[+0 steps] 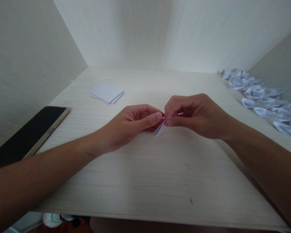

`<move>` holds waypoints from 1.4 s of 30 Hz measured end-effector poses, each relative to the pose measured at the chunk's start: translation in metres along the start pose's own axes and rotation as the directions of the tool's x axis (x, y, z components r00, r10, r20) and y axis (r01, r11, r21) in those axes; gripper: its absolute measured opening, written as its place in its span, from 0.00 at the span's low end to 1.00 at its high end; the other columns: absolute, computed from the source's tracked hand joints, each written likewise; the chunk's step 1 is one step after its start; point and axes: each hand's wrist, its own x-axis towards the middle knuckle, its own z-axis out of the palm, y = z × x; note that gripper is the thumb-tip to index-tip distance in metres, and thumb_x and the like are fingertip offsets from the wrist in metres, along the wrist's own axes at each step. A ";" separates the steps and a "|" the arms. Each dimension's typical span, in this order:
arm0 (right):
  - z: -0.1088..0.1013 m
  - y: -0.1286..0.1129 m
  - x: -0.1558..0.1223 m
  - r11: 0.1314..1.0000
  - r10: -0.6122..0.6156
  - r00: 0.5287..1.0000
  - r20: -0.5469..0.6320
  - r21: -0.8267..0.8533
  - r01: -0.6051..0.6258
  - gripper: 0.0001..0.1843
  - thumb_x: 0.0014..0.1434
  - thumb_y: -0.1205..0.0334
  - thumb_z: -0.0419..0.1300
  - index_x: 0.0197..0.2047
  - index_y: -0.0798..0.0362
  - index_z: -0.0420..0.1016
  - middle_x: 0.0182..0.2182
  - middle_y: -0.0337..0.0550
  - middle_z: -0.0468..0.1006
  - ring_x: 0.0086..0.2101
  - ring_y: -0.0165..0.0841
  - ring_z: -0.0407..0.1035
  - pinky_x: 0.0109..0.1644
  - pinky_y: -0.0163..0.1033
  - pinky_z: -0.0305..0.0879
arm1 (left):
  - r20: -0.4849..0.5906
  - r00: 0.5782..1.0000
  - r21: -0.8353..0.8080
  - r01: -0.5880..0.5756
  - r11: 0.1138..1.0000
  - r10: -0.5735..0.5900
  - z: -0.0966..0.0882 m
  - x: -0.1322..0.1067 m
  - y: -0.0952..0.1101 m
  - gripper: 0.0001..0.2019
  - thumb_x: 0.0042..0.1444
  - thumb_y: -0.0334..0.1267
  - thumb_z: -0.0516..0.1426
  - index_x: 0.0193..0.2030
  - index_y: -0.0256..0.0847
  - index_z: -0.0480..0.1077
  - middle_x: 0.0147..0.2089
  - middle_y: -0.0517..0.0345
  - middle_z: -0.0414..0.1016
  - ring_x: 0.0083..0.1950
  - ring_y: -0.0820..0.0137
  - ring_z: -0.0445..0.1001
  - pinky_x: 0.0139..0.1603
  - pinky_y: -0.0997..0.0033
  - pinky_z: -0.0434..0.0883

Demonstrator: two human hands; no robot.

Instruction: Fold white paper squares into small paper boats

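Over the middle of the table, a small folded piece of white paper (161, 127) is held between my two hands, its lower tip slanting down to the left. My right hand (192, 113) pinches its upper end between thumb and fingertips. From the other side, the fingers of my left hand (133, 123) curl behind the paper with the thumb close to its edge. Part of the paper is hidden by the fingers, and its full shape cannot be made out.
Square white paper sheets (107, 92) lie stacked at the back left. A dark-screened phone (26, 134) rests along the left side. Many folded white paper pieces (254, 89) are heaped down the right side. Pale panels enclose the table (145, 181) at the back and sides.
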 end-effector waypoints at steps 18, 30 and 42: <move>0.005 -0.003 -0.002 0.936 0.138 0.990 0.028 0.323 -0.139 0.20 0.46 0.49 0.83 0.33 0.52 0.82 0.29 0.40 0.83 0.32 0.32 0.77 0.35 0.39 0.75 | -0.022 0.999 0.027 0.036 0.999 -0.036 0.002 -0.004 0.006 0.12 0.53 0.37 0.73 0.42 0.41 0.78 0.40 0.56 0.86 0.40 0.64 0.86 0.45 0.60 0.82; 0.006 0.001 -0.001 0.974 0.075 0.996 -0.052 0.219 -0.062 0.14 0.55 0.52 0.77 0.34 0.51 0.82 0.34 0.42 0.82 0.35 0.33 0.74 0.38 0.39 0.71 | -0.038 0.999 -0.066 0.012 0.998 -0.015 -0.002 -0.003 0.001 0.14 0.58 0.39 0.72 0.50 0.45 0.81 0.46 0.57 0.85 0.46 0.66 0.85 0.47 0.65 0.83; 0.011 0.006 -0.001 0.995 0.095 0.990 -0.103 -0.003 -0.096 0.09 0.56 0.58 0.72 0.34 0.56 0.83 0.21 0.35 0.72 0.23 0.26 0.62 0.27 0.35 0.55 | -0.170 0.980 -0.043 0.096 0.994 -0.102 -0.001 0.000 0.004 0.14 0.53 0.44 0.74 0.37 0.38 0.79 0.37 0.54 0.83 0.39 0.66 0.85 0.46 0.63 0.84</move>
